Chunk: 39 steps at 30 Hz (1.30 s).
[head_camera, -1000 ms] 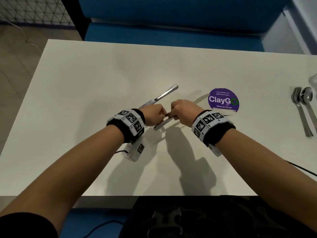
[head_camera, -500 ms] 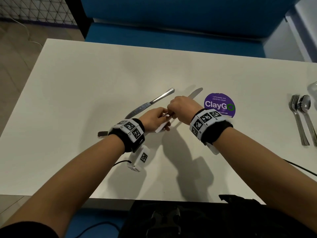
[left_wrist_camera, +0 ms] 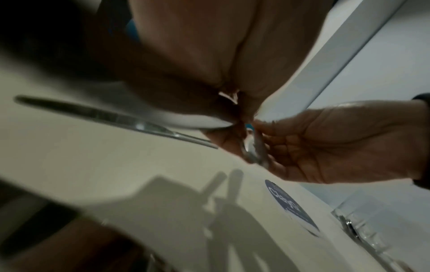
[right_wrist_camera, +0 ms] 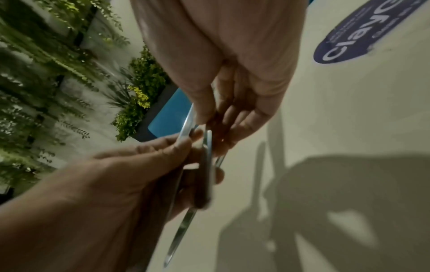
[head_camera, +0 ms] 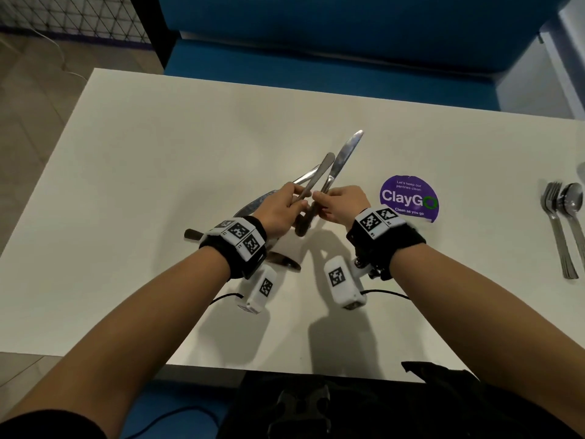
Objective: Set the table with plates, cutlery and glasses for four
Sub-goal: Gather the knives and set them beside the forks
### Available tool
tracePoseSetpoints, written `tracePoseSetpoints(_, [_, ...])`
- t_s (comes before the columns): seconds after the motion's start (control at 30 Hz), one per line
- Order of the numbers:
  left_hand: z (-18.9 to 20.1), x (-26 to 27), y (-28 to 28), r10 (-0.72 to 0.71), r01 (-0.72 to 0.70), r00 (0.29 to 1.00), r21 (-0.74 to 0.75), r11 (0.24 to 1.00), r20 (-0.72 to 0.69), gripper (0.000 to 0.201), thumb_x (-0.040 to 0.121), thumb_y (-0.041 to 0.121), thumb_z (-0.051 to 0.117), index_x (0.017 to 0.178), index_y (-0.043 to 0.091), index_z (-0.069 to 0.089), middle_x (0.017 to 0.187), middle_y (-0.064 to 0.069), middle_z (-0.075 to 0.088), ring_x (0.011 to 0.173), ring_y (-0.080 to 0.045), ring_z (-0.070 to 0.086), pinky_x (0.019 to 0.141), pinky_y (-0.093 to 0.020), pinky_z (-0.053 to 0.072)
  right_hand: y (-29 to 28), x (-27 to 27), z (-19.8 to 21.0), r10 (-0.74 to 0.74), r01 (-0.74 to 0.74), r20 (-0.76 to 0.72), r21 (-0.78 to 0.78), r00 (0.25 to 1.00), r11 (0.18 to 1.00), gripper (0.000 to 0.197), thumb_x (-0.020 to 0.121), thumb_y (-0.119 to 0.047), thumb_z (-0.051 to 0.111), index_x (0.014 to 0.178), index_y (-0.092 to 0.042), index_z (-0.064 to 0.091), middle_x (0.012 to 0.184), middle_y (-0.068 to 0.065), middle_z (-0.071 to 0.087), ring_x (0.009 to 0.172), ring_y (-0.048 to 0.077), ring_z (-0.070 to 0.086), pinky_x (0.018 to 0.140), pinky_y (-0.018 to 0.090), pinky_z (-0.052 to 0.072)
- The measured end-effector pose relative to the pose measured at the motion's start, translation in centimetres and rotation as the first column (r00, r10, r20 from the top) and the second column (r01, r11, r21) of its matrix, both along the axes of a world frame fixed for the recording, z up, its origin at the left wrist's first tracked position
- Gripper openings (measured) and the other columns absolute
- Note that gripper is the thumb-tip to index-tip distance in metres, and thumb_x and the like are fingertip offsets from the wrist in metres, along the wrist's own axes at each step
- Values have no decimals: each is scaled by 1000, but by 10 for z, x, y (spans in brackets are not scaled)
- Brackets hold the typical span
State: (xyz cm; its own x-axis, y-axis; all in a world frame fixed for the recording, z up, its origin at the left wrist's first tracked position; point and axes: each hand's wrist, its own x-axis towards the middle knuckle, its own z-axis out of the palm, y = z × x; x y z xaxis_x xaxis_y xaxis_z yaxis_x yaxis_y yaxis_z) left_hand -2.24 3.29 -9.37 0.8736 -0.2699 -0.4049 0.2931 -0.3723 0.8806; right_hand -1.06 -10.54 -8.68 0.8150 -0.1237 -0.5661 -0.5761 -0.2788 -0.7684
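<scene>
My left hand (head_camera: 294, 199) grips a table knife (head_camera: 318, 174) held off the white table (head_camera: 158, 153), its rounded handle end pointing up and away. My right hand (head_camera: 320, 200) pinches a second knife (head_camera: 345, 153) by the handle, blade tip up. The two knives cross between my hands. In the right wrist view the left hand (right_wrist_camera: 130, 165) and both knives (right_wrist_camera: 207, 162) meet at my right fingertips (right_wrist_camera: 202, 117). A third knife (head_camera: 253, 202) lies flat on the table under my left hand and also shows in the left wrist view (left_wrist_camera: 97, 114).
A purple ClayGo sticker (head_camera: 409, 198) is on the table right of my hands. Forks (head_camera: 555, 229) and a spoon (head_camera: 573, 201) lie near the right edge, beside a clear glass (left_wrist_camera: 363, 226). A blue bench (head_camera: 316, 58) runs along the far side.
Both hands have risen from the tabletop with a knife each, now tilted steeply up and crossed. One knife stays flat on the table.
</scene>
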Motion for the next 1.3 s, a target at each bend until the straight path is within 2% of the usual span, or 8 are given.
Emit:
tracePoseSetpoints(0.17, [7,14,16,-143,82,983,426,901,115,14,100,17,39,108,11,49,103,-6,69,84,-22,62,77,-37,51,-12,8,12,50,5,212,-251,976,968,12,92,-18,57,92,-10,66,86,6,70,80,18,66,84,29,52])
tracePoseSetpoints(0.33, [19,26,18,-642,177,754,899,400,137,21,99,19,37,116,16,50,97,-5,64,99,-27,55,89,-37,41,-1,8,29,449,-231,280,-568,848,790,15,85,-19,66,97,-11,71,95,6,67,87,21,60,80,29,46])
tracePoseSetpoints(0.73, [34,43,20,-858,246,514,961,124,-21,18,94,22,51,106,25,64,103,5,67,122,-20,47,119,-45,4,6,2,2,568,-490,27,-474,822,732,9,86,-17,63,92,-13,68,88,6,72,80,20,64,60,14,40])
tracePoseSetpoints(0.83, [30,40,18,-879,58,445,974,219,171,15,90,21,59,102,18,69,103,1,69,120,-25,51,119,-45,12,6,1,-1,489,-433,46,-396,871,810,11,87,-14,62,94,-9,68,85,5,72,78,18,66,64,17,47])
tracePoseSetpoints(0.93, [19,33,24,-671,-179,296,729,660,680,12,70,6,75,82,7,72,80,-7,71,90,-31,64,101,-35,36,5,4,0,332,-299,98,-254,938,920,6,87,-10,62,86,-10,68,83,8,72,75,19,68,74,23,53])
tracePoseSetpoints(1.0, [15,23,26,-374,-187,434,488,852,819,18,74,9,73,91,5,69,89,-9,67,89,-31,60,87,-27,37,6,7,2,244,-226,117,-143,963,964,9,88,-8,61,82,-13,66,78,6,71,76,21,69,83,31,55])
tracePoseSetpoints(1.13, [10,11,16,-16,-86,965,371,925,263,38,95,38,49,122,12,54,107,-4,62,97,-19,58,93,-32,46,15,9,3,206,-211,125,30,970,977,9,89,-3,60,90,-9,66,73,7,67,79,30,67,90,46,54])
tracePoseSetpoints(1.3, [7,16,3,273,-273,959,12,962,-75,34,101,30,37,103,4,60,99,-19,66,96,-37,65,90,-49,53,30,5,2,208,-216,76,131,975,967,17,89,0,58,99,-9,68,86,13,68,88,35,68,89,44,54])
